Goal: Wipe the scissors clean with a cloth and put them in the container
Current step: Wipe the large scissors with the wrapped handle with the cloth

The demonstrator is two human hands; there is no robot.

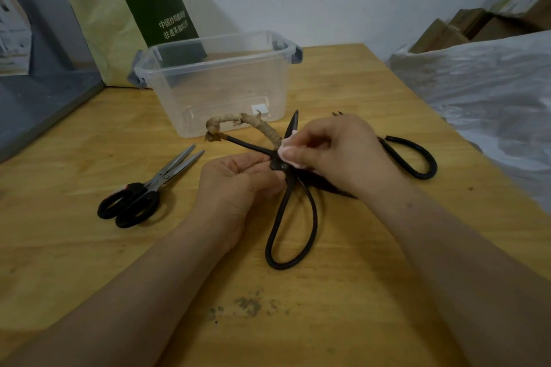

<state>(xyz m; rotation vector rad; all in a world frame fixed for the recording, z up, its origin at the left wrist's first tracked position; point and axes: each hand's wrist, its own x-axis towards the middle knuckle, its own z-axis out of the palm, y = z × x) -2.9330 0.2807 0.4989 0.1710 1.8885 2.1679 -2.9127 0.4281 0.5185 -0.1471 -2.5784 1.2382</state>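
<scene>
Head view looks down on a yellow wooden bench [89, 247], and clock directions run from the frame's middle. At 9 o'clock lie steel-bladed scissors with black plastic handles [155, 185], closed, tips toward 1 o'clock, untouched. At 3 o'clock a second pair of black iron scissors [408, 143] lies on the bench. Its loop handle shows, but its blades are mostly hidden behind the right wrist. A dark smudge [247, 305] marks the wood at 6 o'clock. Beyond the bench, a green and yellow paper bag with white lettering [149, 0] leans at 11 o'clock. Brown cardboard boxes [465, 27] sit at 2 o'clock above a crinkled white plastic sheet [483, 83].

At 12 o'clock stands a clear plastic container with grey side latches [226, 89], lidless. Only a small white label [259, 109] shows low on its near wall, and no tool is in it.

Just in front of it are the large black iron scissors with one tan-wrapped handle [280, 164], spread open and held above the bench. The bare loop handle points to 6 o'clock and the wrapped one arches toward the container's near wall. The left grip [238, 185] is clenched round them at the pivot. The right grip [337, 152] pinches a small white-pink cloth [288, 141] against a blade just above the pivot, hiding much of that blade.
</scene>
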